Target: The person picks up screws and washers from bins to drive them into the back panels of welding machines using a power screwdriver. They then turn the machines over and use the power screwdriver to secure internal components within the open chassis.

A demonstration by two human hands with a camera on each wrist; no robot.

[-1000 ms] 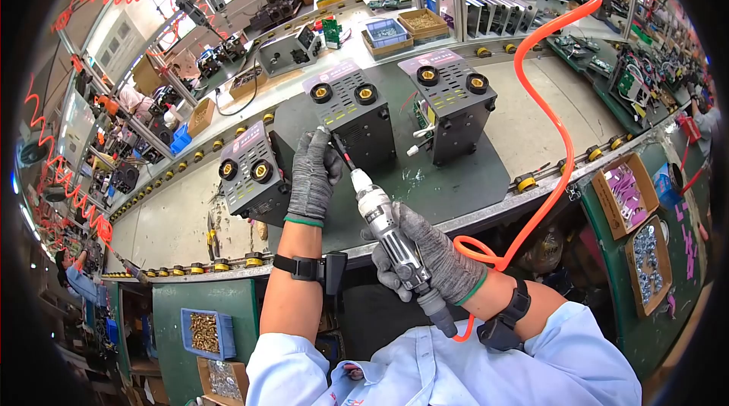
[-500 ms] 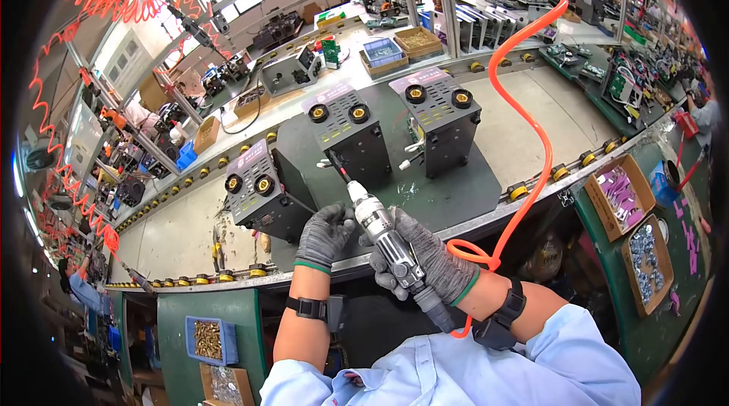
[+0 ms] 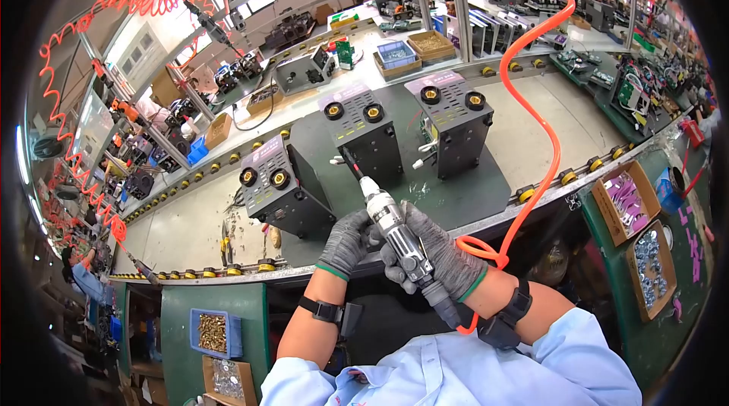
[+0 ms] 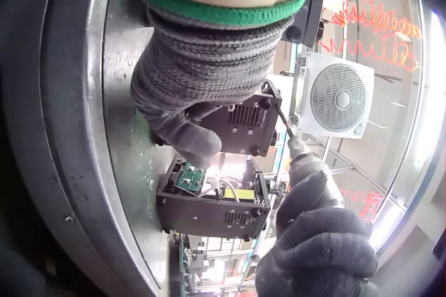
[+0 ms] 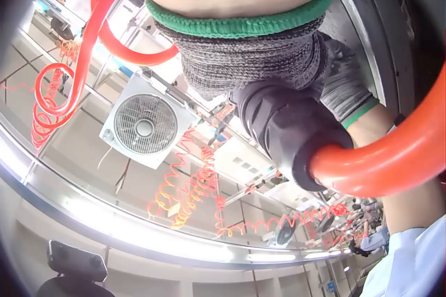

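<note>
My gloved right hand grips a pneumatic screwdriver, its thumb and fingers wrapped round the body. An orange hose leaves the tool's rear end. The long bit overlaps the near left edge of the middle black machine casing, beside a white connector. Close by the screwdriver's body is my gloved left hand, fingers loosely curled, with nothing visible in them. Left of it stands another black casing. Each casing carries two round brass-centred sockets on top.
A third casing stands to the right, with a white connector at its open side. Pliers lie on the left. Boxes of purple parts and metal pieces sit at right; a blue bin of brass fittings sits at lower left.
My left hand has drawn back from the bit tip at the middle casing, toward my body and beside the tool. The right hand keeps its grip on the screwdriver. The head view has shifted slightly.
</note>
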